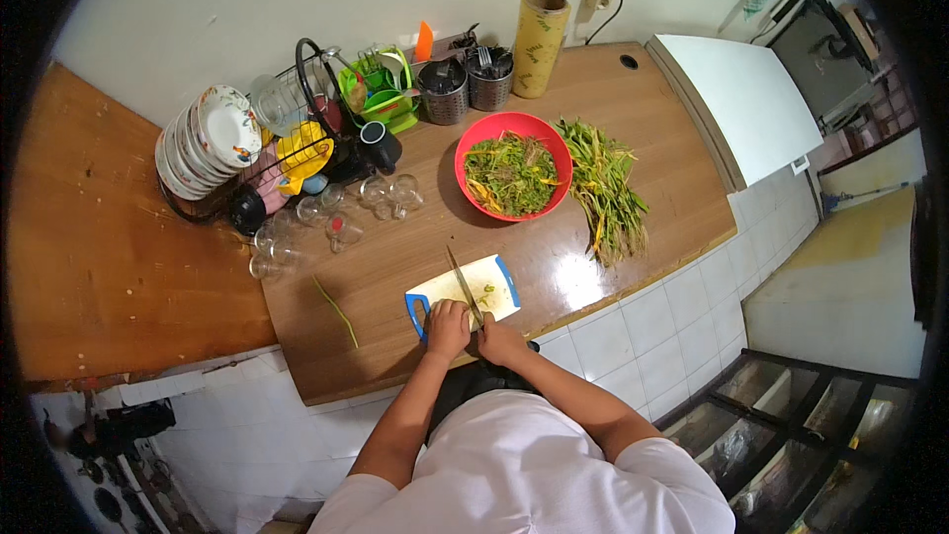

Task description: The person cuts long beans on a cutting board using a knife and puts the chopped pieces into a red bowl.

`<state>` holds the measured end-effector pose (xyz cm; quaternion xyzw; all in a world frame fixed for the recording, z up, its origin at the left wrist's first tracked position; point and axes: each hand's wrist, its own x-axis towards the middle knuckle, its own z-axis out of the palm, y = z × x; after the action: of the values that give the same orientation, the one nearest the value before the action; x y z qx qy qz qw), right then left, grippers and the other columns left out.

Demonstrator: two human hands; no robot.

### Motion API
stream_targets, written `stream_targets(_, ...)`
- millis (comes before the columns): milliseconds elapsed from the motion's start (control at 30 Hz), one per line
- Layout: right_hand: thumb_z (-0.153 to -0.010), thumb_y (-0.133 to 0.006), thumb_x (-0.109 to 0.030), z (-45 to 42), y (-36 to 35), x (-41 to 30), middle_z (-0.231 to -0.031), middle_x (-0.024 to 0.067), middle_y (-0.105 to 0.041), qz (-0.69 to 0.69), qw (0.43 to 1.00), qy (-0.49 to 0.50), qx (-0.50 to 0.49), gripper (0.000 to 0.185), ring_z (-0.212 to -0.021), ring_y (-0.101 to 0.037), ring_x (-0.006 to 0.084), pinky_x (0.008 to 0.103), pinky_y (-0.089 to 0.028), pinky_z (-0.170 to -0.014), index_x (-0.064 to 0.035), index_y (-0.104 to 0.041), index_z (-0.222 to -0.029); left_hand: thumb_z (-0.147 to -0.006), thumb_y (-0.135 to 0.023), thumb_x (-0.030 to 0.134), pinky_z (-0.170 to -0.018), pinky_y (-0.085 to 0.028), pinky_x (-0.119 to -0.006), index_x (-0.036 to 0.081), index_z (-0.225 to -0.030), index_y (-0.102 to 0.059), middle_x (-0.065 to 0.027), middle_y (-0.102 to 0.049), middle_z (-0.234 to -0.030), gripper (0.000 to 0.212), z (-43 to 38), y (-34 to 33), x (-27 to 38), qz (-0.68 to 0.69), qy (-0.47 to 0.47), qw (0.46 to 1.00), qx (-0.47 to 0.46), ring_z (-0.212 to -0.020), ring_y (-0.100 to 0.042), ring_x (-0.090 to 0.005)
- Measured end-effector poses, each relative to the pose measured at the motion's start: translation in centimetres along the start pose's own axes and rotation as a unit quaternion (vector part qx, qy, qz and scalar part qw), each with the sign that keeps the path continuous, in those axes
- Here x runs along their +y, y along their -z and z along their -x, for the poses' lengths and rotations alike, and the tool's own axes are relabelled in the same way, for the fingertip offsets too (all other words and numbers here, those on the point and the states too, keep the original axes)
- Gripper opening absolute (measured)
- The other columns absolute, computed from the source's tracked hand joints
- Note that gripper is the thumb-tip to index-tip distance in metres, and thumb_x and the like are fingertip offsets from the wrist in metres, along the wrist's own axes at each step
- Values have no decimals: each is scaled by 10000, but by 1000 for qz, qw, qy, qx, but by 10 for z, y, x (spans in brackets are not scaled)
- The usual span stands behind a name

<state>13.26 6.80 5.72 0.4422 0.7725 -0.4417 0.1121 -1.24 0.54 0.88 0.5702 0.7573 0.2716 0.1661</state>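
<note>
A kitchen knife (465,283) lies slantwise over a white cutting board (437,289) with blue ends, its tip pointing away from me. My right hand (501,341) grips the handle at the board's near edge. Fingers bent, my left hand (449,326) rests on the board just left of the blade; whatever is under those fingers is hidden. A few green cut bits (487,289) are on the board right of the knife. Beyond it stands a red bowl (461,189) filled with chopped greens (511,170). A heap of leafy stalks with roots (604,193) lies against the bowl's right side.
One green stem (337,311) lies on the wooden table (378,252) at left. Several glass mugs (342,230) stand near a dish rack with plates (222,126). Behind are metal cutlery holders (445,100) and a yellow film roll (541,44). A white appliance (734,104) occupies the right end.
</note>
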Motion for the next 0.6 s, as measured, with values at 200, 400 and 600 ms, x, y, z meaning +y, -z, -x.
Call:
stream_targets(200, -950, -486, -213, 0, 11, -17, -882, 316, -676, 57, 998, 9, -16, 298, -842, -671, 477, 572, -516, -759, 29, -460, -1122, -864, -648, 104, -904, -446, -481, 35, -945, -623, -176, -591, -978, 109, 4, -5, -13, 17, -5, 999, 33, -991, -553, -394)
stream_targets(400, -938, -469, -187, -1, 3, -16, -862, 309, -683, 104, 994, -7, -12, 283, -827, -680, 472, 566, -524, -741, 34, -470, -1115, -867, -649, 107, -911, -452, -475, 26, -975, -633, -165, -584, -976, 136, 9, -6, -10, 24, -38, 997, 58, -1000, -548, -383)
stream_targets(600, -931, -471, -180, -7, 8, -15, -863, 319, -684, 81, 996, 26, -7, 289, -821, -685, 472, 562, -529, -735, 42, -472, -1115, -866, -642, 112, -914, -457, -469, 34, -990, -642, -146, -589, -991, 147, 13, -9, -10, 15, -30, 997, 70, -1013, -553, -362)
